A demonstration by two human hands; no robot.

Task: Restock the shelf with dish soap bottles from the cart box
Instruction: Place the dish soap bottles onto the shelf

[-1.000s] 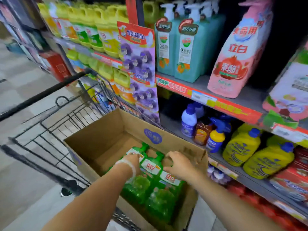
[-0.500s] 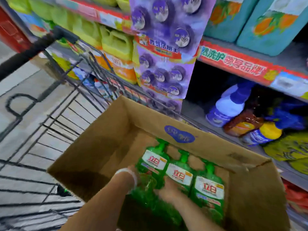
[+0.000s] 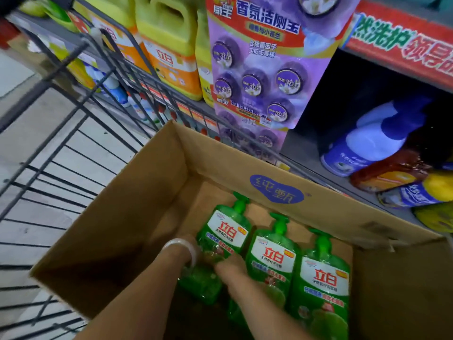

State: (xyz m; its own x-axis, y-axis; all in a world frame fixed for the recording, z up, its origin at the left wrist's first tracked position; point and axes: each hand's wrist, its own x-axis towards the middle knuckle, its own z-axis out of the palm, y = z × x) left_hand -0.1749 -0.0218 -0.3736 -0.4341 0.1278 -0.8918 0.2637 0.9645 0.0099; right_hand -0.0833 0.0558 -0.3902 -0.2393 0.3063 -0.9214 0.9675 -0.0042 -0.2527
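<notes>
Three green dish soap bottles lie side by side in an open cardboard box [image 3: 152, 200], pump tops pointing at the shelf: left bottle [image 3: 226, 231], middle bottle [image 3: 273, 258], right bottle [image 3: 323, 280]. My left hand [image 3: 196, 246], with a white bangle on the wrist, reaches down at the left bottle's lower half and its fingers curl under it. My right hand [image 3: 231, 267] grips the same bottle from the right, its fingers dipping between the left and middle bottles. The fingertips of both hands are hidden by green plastic.
The box sits in a black wire cart [image 3: 73, 148] pushed against the shelving. Yellow detergent jugs [image 3: 169, 52] and a hanging purple toilet-cleaner card [image 3: 257, 77] stand just beyond the box. A blue-and-white spray bottle [image 3: 367, 143] and yellow bottles fill the lower shelf at right.
My view has dropped and closed in on the box. Both hands have slid from the bottle tops down to the left bottle's lower half.
</notes>
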